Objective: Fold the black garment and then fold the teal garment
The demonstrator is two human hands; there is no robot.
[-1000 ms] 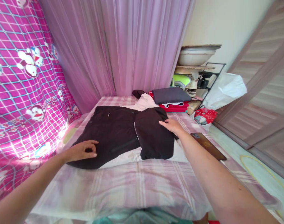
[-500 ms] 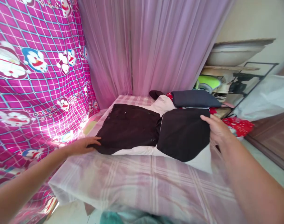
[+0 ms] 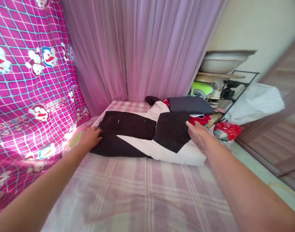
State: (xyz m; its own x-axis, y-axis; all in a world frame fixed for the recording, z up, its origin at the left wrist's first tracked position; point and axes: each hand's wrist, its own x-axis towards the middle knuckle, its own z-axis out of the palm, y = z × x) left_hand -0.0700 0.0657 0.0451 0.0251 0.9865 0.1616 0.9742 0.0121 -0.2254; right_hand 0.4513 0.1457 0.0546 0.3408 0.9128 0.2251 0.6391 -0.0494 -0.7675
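Observation:
A black and white jacket [image 3: 128, 125] lies spread sideways on a plaid bedsheet. Its near strip, a black section and a white wedge, is turned up along the front of the black body. At the left end my left hand [image 3: 91, 137] has its fingers curled over the black edge of the cloth. My right hand [image 3: 197, 130] pinches the jacket's right end, thumb at the corner of the black panel; its other fingers are partly hidden. A white sleeve with a dark cuff stretches away behind the jacket.
Dark folded clothing [image 3: 189, 104] and red cloth [image 3: 205, 119] lie just beyond my right hand. A purple curtain [image 3: 147, 48] hangs behind the bed, a pink patterned cloth [image 3: 28, 106] on the left. On the right stand a rack with a basin [image 3: 223, 62] and a red bag [image 3: 227, 130].
The jacket's near side has been turned up and over, narrowing the visible black body. Both hands still hold its ends. The camera view has shifted, showing more of the right side.

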